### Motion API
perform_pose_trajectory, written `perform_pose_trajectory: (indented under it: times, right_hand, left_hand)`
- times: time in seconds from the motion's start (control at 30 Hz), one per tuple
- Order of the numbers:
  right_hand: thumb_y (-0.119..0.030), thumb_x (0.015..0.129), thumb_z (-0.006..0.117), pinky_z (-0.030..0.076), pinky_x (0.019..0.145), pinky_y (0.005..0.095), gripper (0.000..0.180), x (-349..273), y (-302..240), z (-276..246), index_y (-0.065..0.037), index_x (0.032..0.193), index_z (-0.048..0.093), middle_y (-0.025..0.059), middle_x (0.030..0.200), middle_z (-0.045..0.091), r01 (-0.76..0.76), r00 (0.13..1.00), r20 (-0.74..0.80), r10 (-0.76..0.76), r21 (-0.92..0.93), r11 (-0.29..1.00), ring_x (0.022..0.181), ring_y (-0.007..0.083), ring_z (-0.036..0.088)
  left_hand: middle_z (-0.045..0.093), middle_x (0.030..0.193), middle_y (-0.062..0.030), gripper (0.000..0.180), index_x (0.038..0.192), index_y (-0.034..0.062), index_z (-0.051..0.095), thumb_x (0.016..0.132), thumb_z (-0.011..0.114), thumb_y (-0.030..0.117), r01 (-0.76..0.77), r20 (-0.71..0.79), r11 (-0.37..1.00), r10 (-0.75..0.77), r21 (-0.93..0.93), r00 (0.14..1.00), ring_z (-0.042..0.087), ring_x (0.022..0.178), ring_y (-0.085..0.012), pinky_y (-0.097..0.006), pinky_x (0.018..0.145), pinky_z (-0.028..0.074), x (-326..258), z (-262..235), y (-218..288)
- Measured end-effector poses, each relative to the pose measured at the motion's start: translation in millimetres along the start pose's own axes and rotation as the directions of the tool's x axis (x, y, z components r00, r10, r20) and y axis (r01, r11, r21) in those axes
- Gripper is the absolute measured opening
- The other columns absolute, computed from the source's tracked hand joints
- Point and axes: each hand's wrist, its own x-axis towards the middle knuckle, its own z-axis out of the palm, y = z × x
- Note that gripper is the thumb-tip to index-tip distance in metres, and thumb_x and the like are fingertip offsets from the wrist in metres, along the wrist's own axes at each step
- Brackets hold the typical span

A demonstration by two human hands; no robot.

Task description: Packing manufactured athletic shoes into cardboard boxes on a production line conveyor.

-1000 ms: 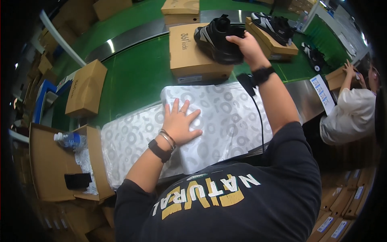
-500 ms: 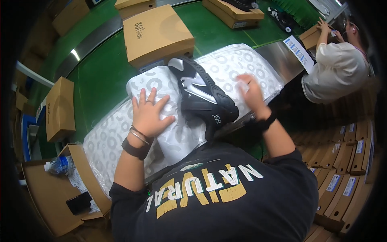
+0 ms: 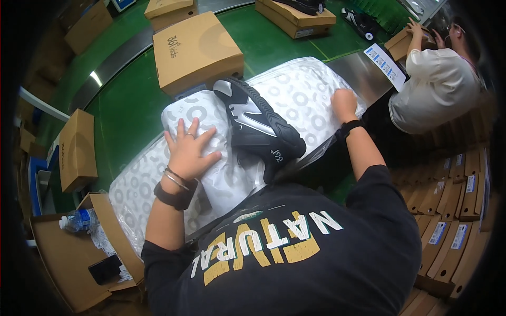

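Head view: black sneaker (image 3: 258, 126) lies mid-frame, diagonal, between flat left hand (image 3: 188, 151) and right hand (image 3: 343, 104) pinching printed tissue paper (image 3: 305, 95); left nearer.

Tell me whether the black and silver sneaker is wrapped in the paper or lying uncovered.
Uncovered. The black and silver sneaker lies on top of the white ring-patterned wrapping paper, its upper fully in view.

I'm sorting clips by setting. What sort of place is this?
Most likely a shoe packing line in a factory or warehouse: a black sneaker lies on printed wrapping paper, cardboard shoe boxes ride a green conveyor belt, and flat boxes are stacked nearby.
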Motion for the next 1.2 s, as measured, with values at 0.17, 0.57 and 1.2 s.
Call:
perform_pose_trajectory:
  times: [0.17, 0.57, 1.2]
  right_hand:
    - [-0.013, 0.056, 0.055, 0.039, 0.057, 0.0336, 0.005, -3.9, -112.4, -164.7, -0.007, 0.055, 0.056, 0.0065, 0.064, 0.053, 0.527, 0.791, -0.439, -0.426, 0.135, 0.839, 0.066, 0.0225, 0.051]
    - [-0.013, 0.067, 0.059, 0.035, 0.090, 0.0391, 0.006, -27.7, -155.4, -215.9, -0.010, 0.073, 0.059, 0.0023, 0.078, 0.056, 0.890, 0.287, -0.680, -0.674, 0.449, -0.075, 0.080, 0.0180, 0.053]
    - [-0.009, 0.069, 0.063, 0.033, 0.097, 0.0372, 0.068, 142.1, -233.2, 14.7, -0.007, 0.131, 0.034, 0.0263, 0.130, 0.030, 0.101, 0.937, 0.045, -0.345, 0.914, 0.393, 0.112, 0.0343, 0.043]
  left_hand:
    - [0.043, 0.125, -0.0213, 0.074, 0.132, 0.0086, 0.033, 0.074, 0.061, 0.043, 0.008, -0.030, 0.537, -0.061, -0.843, 0.998, 0.033, 0.122, -0.0355, -0.058, 0.099, 0.014, 16.9, -36.3, 9.5]
    - [0.056, 0.098, -0.0085, 0.052, 0.116, -0.0039, 0.043, 0.066, 0.059, -0.001, 0.159, -0.094, 0.425, -0.516, -0.891, 0.851, 0.056, 0.087, -0.0173, -0.027, 0.076, 0.045, 47.7, -13.9, -24.8]
    - [0.039, 0.126, -0.0155, 0.077, 0.128, -0.0077, 0.027, 0.081, 0.053, 0.047, 0.407, 0.246, 0.073, -0.696, -0.910, 0.675, 0.030, 0.124, -0.0264, -0.040, 0.099, 0.028, 93.2, 1.2, -143.8]
